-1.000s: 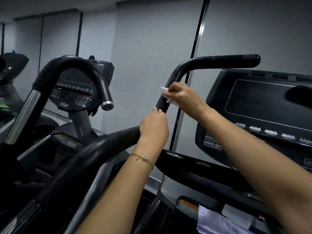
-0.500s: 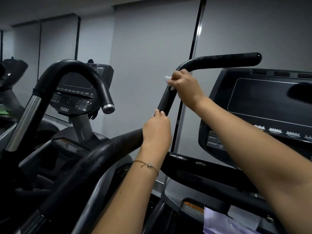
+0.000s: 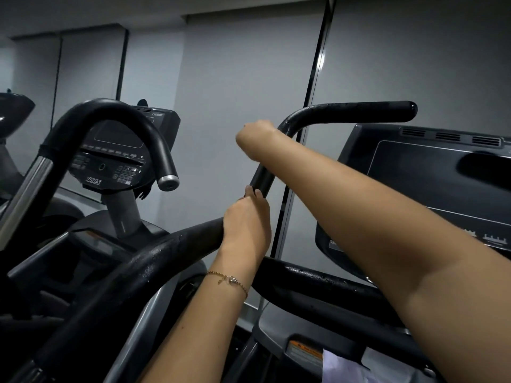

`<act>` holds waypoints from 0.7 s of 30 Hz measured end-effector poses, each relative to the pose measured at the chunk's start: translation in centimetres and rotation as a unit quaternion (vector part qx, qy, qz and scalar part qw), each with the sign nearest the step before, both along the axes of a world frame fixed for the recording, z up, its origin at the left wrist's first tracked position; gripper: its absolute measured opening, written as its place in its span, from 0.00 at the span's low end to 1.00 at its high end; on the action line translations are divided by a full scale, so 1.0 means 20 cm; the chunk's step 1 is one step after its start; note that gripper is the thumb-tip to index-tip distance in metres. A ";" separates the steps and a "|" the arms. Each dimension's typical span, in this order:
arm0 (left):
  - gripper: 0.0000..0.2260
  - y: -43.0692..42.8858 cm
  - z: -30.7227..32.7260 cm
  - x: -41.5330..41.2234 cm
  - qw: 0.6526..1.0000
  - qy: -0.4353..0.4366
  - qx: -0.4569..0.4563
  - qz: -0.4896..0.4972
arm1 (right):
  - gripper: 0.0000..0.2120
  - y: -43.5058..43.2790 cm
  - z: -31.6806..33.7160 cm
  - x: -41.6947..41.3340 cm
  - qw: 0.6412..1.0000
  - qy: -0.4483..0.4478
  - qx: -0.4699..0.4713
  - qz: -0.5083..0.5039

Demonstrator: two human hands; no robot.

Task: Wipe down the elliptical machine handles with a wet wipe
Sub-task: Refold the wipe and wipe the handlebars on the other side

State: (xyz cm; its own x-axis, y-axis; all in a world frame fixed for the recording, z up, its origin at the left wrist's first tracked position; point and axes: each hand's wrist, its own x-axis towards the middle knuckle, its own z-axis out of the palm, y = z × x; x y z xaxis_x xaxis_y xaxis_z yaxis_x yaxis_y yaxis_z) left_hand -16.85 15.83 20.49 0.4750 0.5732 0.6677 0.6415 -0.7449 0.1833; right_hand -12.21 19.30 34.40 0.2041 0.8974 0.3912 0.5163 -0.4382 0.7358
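Observation:
A long black elliptical handle (image 3: 345, 113) rises from the lower left, bends upward at the middle and turns right at its top. My left hand (image 3: 247, 222), with a thin gold bracelet on the wrist, grips the handle at its lower bend. My right hand (image 3: 255, 132) is wrapped round the handle just left of the upper bend, its fingers on the far side. The wet wipe is hidden behind that hand. The handle's surface looks damp and speckled.
A second curved black handle (image 3: 116, 111) with a silver end cap arches at the left, in front of a console marked 750AT (image 3: 110, 158). A large dark console screen (image 3: 431, 186) stands at the right. A pale wipe packet (image 3: 345, 369) lies at the bottom right.
My right hand has slid up the handle from the middle stretch to the upper bend. The white wipe, seen earlier beside the fingers, is now out of sight. My left hand keeps its grip.

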 end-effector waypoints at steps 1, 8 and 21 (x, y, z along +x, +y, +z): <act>0.20 0.00 0.00 0.00 1.000 -0.001 0.001 0.000 | 0.13 -0.01 0.02 0.01 1.000 -0.002 0.022 0.009; 0.26 0.00 0.00 -0.01 1.000 0.015 0.006 -0.001 | 0.07 -0.13 -0.10 0.17 0.985 -0.005 0.014 0.174; 0.13 0.00 0.04 0.01 0.997 -0.062 -0.041 -0.005 | 0.09 -0.20 -0.09 0.53 0.819 0.218 0.378 0.374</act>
